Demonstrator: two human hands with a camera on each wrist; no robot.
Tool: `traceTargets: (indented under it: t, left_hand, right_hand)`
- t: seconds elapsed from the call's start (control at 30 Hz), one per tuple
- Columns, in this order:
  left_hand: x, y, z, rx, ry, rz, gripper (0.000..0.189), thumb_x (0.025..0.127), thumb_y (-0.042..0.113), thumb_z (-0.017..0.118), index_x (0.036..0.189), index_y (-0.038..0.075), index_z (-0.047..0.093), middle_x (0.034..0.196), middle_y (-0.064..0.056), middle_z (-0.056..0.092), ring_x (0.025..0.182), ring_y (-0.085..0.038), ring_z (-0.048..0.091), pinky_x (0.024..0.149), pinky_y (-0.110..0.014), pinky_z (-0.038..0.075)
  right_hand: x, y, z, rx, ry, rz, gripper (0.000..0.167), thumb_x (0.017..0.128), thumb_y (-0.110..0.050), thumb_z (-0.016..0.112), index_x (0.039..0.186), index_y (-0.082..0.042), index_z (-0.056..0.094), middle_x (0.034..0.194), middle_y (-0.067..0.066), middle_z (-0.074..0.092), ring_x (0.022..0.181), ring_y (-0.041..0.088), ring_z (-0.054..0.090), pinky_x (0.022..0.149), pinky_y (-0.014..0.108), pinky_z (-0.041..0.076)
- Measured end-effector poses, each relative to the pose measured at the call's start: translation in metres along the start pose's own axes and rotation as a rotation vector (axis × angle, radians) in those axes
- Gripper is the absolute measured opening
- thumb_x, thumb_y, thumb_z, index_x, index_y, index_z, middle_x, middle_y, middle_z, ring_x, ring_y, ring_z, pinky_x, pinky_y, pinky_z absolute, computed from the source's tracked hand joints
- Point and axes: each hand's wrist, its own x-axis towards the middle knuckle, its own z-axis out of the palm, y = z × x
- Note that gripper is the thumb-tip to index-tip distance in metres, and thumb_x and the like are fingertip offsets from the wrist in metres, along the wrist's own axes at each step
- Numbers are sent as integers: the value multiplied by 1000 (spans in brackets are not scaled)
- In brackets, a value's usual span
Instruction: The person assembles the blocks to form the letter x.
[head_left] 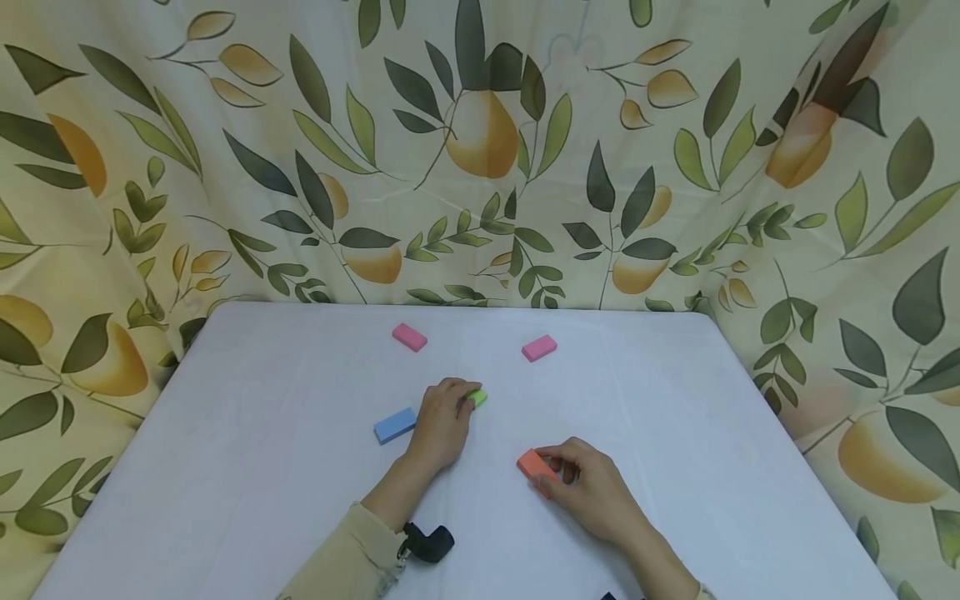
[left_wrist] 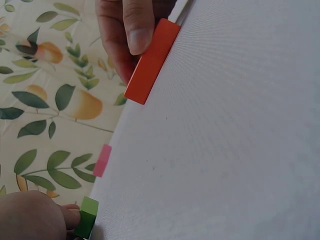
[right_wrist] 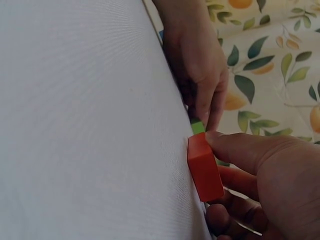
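Observation:
Near the middle of the white table, my left hand (head_left: pixel 441 423) pinches a green block (head_left: pixel 477 398) between thumb and fingers. Most of that block is covered by the fingers in the head view; its end shows in the left wrist view as a green block (left_wrist: pixel 87 216). Closer to me and to the right, my right hand (head_left: pixel 592 487) grips an orange block (head_left: pixel 536 464) by its sides. In the right wrist view the thumb lies on the upper edge of the orange block (right_wrist: pixel 205 169). A blue block (head_left: pixel 394 426) lies just left of my left hand.
Two pink blocks lie farther back, one on the left (head_left: pixel 409 337) and one on the right (head_left: pixel 539 347). The table (head_left: pixel 247 400) has a white cover. A leaf-and-fruit patterned curtain (head_left: pixel 480 208) hangs behind and beside it. A black strap piece (head_left: pixel 430 543) sits at the left wrist.

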Motion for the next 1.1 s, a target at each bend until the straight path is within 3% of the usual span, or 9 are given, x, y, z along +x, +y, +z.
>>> traceTargets:
  t: [0.4,1.1]
  left_hand:
    - [1,3,0,11,12,-3,30,104,13,61,132,16,70,133,-6,66,119,-27,56,93,-39,51]
    - [0,1,2,15,6,0,30,104,14,60,132,16,70,132,-6,66,120,-29,57,96,-42,52]
  right_hand:
    - [1,-4,-3,-7,0,0,31,84,-22,86,113,-28,78,88,-16,63,74,5,54,65,20,45]
    - [1,-12,-4,-45,-31,70,31,85,-22,86,114,-27,78,84,-14,61,72,4,54,65,21,44]
